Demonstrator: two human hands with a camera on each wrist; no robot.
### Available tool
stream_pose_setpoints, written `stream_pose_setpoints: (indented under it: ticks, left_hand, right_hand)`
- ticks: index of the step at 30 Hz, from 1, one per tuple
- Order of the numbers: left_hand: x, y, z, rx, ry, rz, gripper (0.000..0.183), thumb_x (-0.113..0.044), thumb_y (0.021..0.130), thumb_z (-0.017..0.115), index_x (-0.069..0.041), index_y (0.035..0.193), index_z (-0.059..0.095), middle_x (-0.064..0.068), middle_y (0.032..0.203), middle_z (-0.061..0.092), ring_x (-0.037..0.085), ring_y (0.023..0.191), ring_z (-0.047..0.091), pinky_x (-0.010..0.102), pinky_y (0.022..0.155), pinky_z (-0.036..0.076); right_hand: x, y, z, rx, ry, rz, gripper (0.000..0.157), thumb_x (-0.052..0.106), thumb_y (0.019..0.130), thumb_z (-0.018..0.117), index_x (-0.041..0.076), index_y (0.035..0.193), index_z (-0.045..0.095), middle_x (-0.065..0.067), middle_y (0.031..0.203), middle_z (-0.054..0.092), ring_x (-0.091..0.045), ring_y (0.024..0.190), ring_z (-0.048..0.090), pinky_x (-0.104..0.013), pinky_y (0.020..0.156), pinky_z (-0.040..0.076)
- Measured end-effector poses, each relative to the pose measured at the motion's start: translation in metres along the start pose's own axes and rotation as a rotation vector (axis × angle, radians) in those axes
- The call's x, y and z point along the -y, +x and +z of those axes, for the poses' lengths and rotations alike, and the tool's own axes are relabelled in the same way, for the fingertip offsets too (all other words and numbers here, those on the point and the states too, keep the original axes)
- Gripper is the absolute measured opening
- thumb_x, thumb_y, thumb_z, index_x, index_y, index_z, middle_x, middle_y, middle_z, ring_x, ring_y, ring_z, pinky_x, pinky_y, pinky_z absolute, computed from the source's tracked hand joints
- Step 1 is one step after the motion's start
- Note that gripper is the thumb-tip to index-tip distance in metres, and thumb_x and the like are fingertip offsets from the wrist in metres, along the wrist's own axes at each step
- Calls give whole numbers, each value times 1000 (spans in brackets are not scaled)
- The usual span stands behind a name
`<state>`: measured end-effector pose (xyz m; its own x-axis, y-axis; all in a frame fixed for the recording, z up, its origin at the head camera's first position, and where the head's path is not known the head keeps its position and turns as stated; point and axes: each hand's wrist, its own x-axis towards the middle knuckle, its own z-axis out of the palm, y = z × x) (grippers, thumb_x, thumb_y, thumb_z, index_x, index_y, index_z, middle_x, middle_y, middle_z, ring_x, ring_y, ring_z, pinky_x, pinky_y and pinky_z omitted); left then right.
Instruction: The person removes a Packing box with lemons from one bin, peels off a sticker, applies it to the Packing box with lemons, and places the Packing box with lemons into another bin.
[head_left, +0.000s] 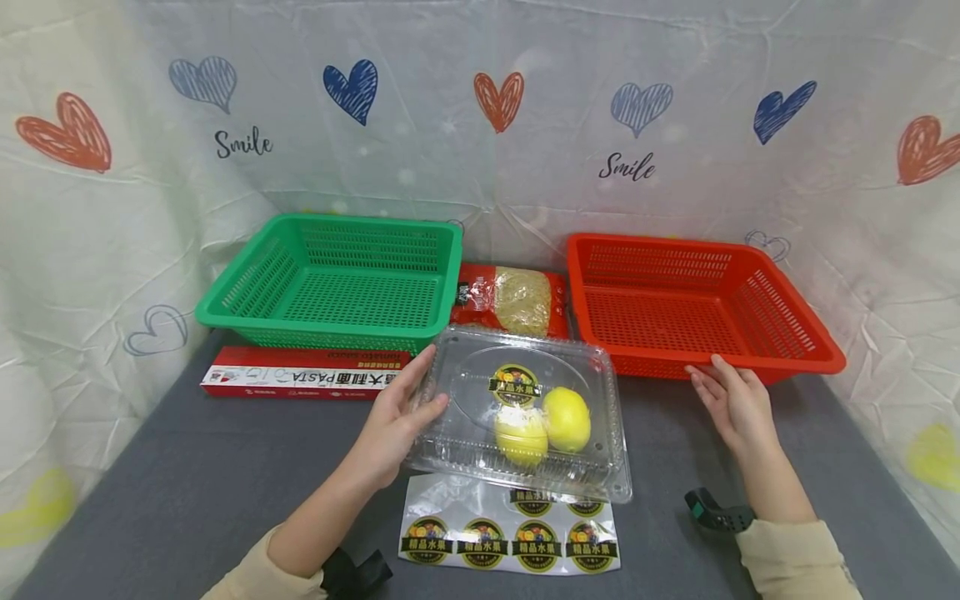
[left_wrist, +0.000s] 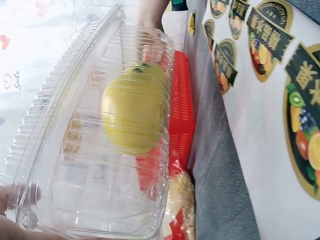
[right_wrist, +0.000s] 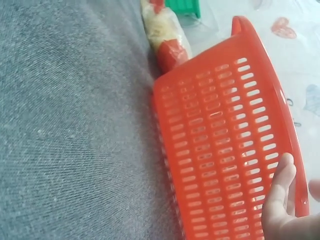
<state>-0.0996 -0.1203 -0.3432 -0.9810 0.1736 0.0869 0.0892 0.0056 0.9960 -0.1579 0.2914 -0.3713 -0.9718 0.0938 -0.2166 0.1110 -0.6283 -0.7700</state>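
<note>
My left hand (head_left: 401, 417) grips the left side of a clear plastic clamshell box (head_left: 465, 433), lid down, tilted above the table. Through its wall show two round yellow fruits (head_left: 567, 419), and a black and gold label (head_left: 514, 385) sits on the lid. From the left wrist, one yellow fruit (left_wrist: 134, 107) fills the middle of the box, and only a little of the hand shows at the lower left. On the other side, my right hand (head_left: 738, 404) pinches the front rim of a red basket (head_left: 705, 362), with fingers (right_wrist: 282, 177) against its outer wall.
A green basket (head_left: 330, 331) stands at the back left, with a red pasta box (head_left: 300, 379) before it. Between the baskets lies a red-and-clear food packet (head_left: 522, 302). Under the clamshell's near edge is a sheet of round labels (head_left: 510, 558). A printed cloth (head_left: 450, 167) hangs behind.
</note>
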Motion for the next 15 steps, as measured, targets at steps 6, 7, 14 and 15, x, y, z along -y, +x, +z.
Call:
stream_pose_setpoints:
  ticks: [6,7,14,15]
  left_hand:
    - [-11,0,-1,8,15,-3,63,-3,91,53,-8,145,21,7,150,16,21,137,11,41,108,17]
    - [-13,0,-1,9,14,-2,63,-3,91,53,-7,145,21,8,150,16,22,137,11,43,108,18]
    - [-25,5,0,11,-8,-10,63,-3,91,52,-8,145,21,7,150,16,22,137,14,41,106,24]
    - [-27,7,1,10,-9,-14,63,-3,91,52,-8,145,20,7,150,16,21,136,15,40,105,25]
  right_hand:
    - [0,1,2,-40,-4,-4,43,10,87,60,13,114,26,-6,96,53,-18,81,66,-26,76,52]
    - [0,1,2,-42,-6,-7,43,10,87,61,12,113,27,-6,95,54,-18,81,66,-26,76,52]
    - [0,2,2,-53,-4,-7,38,9,85,63,8,103,30,-7,87,58,-19,78,66,-27,74,52]
    - [1,2,2,-57,-3,-7,38,9,85,63,8,101,30,-7,87,58,-19,78,66,-27,74,52]
